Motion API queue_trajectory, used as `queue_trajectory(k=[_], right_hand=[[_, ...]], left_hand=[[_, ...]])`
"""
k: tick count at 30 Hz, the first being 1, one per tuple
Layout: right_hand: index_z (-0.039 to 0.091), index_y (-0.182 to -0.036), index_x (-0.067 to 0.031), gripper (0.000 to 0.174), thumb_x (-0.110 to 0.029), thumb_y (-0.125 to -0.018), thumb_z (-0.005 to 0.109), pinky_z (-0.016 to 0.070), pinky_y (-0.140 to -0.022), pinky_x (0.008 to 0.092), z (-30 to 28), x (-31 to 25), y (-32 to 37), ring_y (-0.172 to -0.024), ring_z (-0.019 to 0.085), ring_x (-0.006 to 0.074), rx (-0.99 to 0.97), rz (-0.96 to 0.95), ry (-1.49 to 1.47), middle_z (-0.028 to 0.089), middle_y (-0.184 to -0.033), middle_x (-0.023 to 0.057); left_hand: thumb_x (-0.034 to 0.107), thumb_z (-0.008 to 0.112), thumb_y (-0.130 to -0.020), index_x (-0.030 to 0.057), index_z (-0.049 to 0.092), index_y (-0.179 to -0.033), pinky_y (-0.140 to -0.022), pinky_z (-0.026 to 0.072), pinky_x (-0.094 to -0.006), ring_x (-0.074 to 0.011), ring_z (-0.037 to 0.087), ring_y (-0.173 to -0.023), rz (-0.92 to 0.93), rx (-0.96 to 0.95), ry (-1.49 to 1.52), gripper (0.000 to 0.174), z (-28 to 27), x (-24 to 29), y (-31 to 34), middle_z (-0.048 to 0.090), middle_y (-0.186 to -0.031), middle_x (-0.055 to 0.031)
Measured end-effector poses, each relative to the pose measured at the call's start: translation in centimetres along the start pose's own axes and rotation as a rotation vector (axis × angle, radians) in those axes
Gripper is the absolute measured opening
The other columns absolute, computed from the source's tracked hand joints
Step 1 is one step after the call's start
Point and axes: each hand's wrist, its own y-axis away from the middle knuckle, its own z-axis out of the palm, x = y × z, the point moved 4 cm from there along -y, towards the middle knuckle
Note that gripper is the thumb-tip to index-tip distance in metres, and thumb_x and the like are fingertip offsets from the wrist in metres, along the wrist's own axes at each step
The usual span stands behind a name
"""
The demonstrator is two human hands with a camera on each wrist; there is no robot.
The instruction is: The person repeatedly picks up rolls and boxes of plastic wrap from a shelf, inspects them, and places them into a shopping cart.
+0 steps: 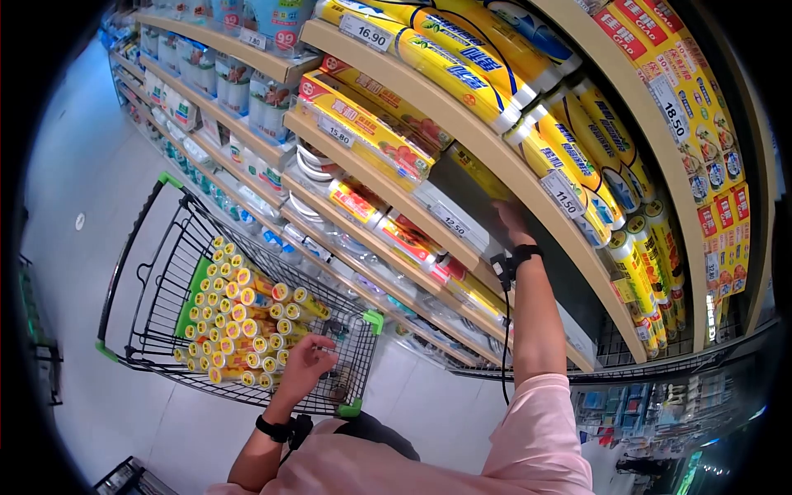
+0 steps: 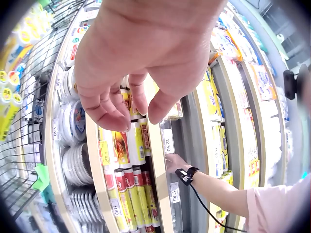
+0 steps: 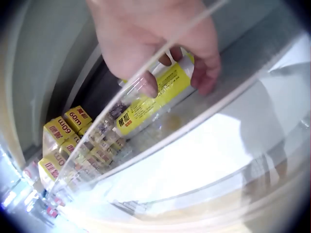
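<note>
My right hand (image 1: 513, 221) reaches into a dark shelf bay behind the 12.50 price tag. In the right wrist view, its thumb and fingers curl round the end of a yellow and white roll (image 3: 163, 94) lying behind a clear shelf lip (image 3: 121, 167). The roll looks like cling film. My left hand (image 1: 307, 363) hovers over the near end of the shopping cart (image 1: 272, 404), fingers loosely curled with nothing in them. Inside the cart stand many yellow-capped rolls (image 1: 243, 330) packed together.
Yellow boxes (image 3: 60, 131) marked 60m sit deeper in the same bay. Boxed wrap (image 1: 363, 120) fills the shelf to its left. Large yellow rolls (image 1: 462, 66) lie on the shelf above. White plates (image 2: 75, 162) are stacked lower down. Pale floor (image 1: 396, 371) shows between cart and shelves.
</note>
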Motion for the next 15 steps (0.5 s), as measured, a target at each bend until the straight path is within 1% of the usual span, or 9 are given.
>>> queue_trajectory(k=[2, 5, 8, 9, 12, 15], right_hand=[[0.050, -0.134, -0.0021, 0.067, -0.021, -0.073, 0.072, 0.0408, -0.103, 0.0370, -0.6, -0.9, 0.3, -0.123, 0.053, 0.0326, -0.083, 0.055, -0.034, 0.057, -0.132, 0.0196], [0.057, -0.123, -0.0022, 0.057, -0.018, -0.071, 0.073, 0.0503, -0.088, 0.0372, -0.5, -1.8, 1.4, -0.097, 0.063, 0.0303, 0.173, -0.251, 0.331, 0.063, -0.107, 0.0179], [0.056, -0.124, -0.0014, 0.063, -0.015, -0.065, 0.076, 0.0456, -0.098, 0.0384, -0.5, -1.7, 1.6, -0.111, 0.058, 0.0349, 0.085, -0.253, 0.390, 0.063, -0.114, 0.0205], [0.056, -0.124, -0.0012, 0.067, -0.013, -0.062, 0.081, 0.0491, -0.092, 0.0371, -1.0, -2.8, 2.7, -0.104, 0.061, 0.0307, 0.035, -0.169, 0.251, 0.064, -0.112, 0.0184], [0.056, -0.125, -0.0005, 0.069, -0.013, -0.062, 0.083, 0.0512, -0.087, 0.0353, -1.5, -3.1, 4.3, -0.100, 0.063, 0.0262, -0.064, -0.101, 0.119, 0.064, -0.110, 0.0157], [0.057, -0.124, 0.0000, 0.068, -0.014, -0.064, 0.085, 0.0518, -0.084, 0.0332, -1.7, -2.5, 5.6, -0.097, 0.063, 0.0228, -0.090, -0.025, 0.042, 0.065, -0.110, 0.0133]], left_hand=[[0.003, 0.069, -0.087, 0.0038, 0.057, -0.109, -0.069, 0.0484, -0.0212, -0.0072, 0.060, -0.083, -0.008, 0.003, 0.011, 0.026, 0.0, 0.0, -0.1, 0.061, -0.102, -0.0014], [0.003, 0.069, -0.087, 0.0038, 0.057, -0.109, -0.068, 0.0482, -0.0210, -0.0072, 0.060, -0.082, -0.019, -0.006, 0.010, 0.026, 0.2, 0.1, -0.4, 0.061, -0.101, -0.0013], [0.003, 0.069, -0.087, 0.0039, 0.057, -0.109, -0.068, 0.0485, -0.0213, -0.0071, 0.059, -0.080, -0.024, -0.032, 0.011, 0.026, 0.1, -0.1, -0.8, 0.061, -0.100, -0.0013], [0.003, 0.069, -0.087, 0.0040, 0.057, -0.109, -0.068, 0.0487, -0.0215, -0.0072, 0.059, -0.079, -0.024, -0.049, 0.021, 0.026, 0.0, -0.2, -1.0, 0.061, -0.100, -0.0013], [0.003, 0.069, -0.086, 0.0045, 0.057, -0.109, -0.067, 0.0491, -0.0220, -0.0072, 0.060, -0.079, -0.035, -0.075, 0.021, 0.026, -0.3, 0.3, -0.9, 0.061, -0.100, -0.0012], [0.003, 0.069, -0.086, 0.0049, 0.057, -0.108, -0.067, 0.0490, -0.0220, -0.0070, 0.059, -0.078, -0.029, -0.093, 0.016, 0.025, -0.7, 0.5, -0.8, 0.062, -0.098, -0.0008]])
